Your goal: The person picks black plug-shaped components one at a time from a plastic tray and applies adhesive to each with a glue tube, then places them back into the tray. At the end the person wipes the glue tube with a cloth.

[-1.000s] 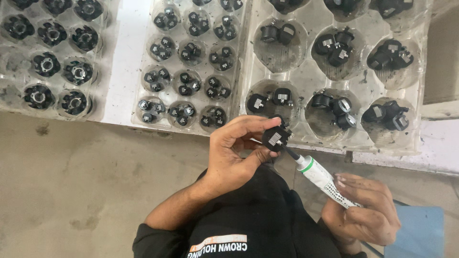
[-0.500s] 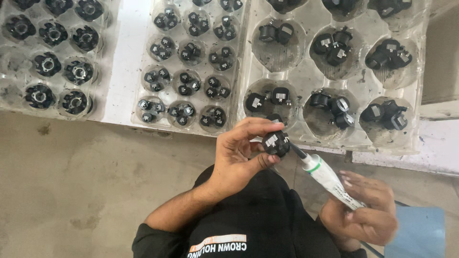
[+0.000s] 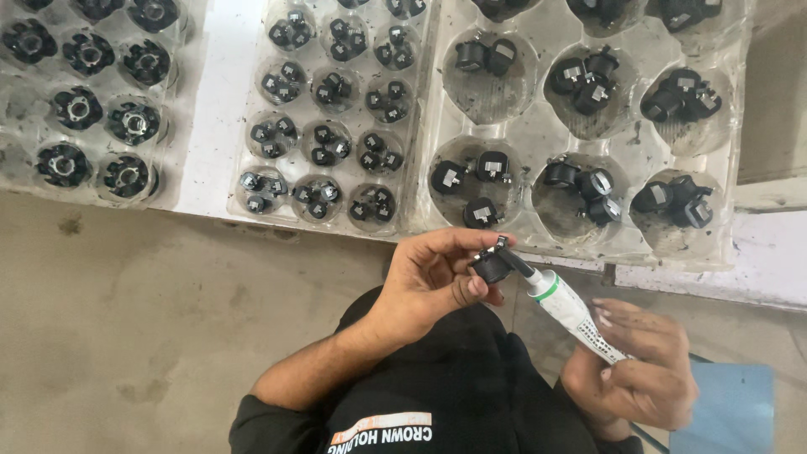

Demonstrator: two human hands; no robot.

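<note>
Black plastic part (image 3: pixel 492 266) sits pinched between thumb and fingers of your left hand (image 3: pixel 433 282), just below the clear trays (image 3: pixel 521 134) (each pocket holds similar parts). Your right hand (image 3: pixel 639 370) is closed around a white tube (image 3: pixel 572 309), nozzle touching the part.

Left hand (image 3: pixel 433 282) raised at centre, forearm bare below a dark sleeve, thumb and curled fingers pinched closed around a small object. Right hand (image 3: pixel 639 374) lower and to the side, fingers wrapped closed in a fist-like grip, its wrist bent inward toward the left hand
</note>
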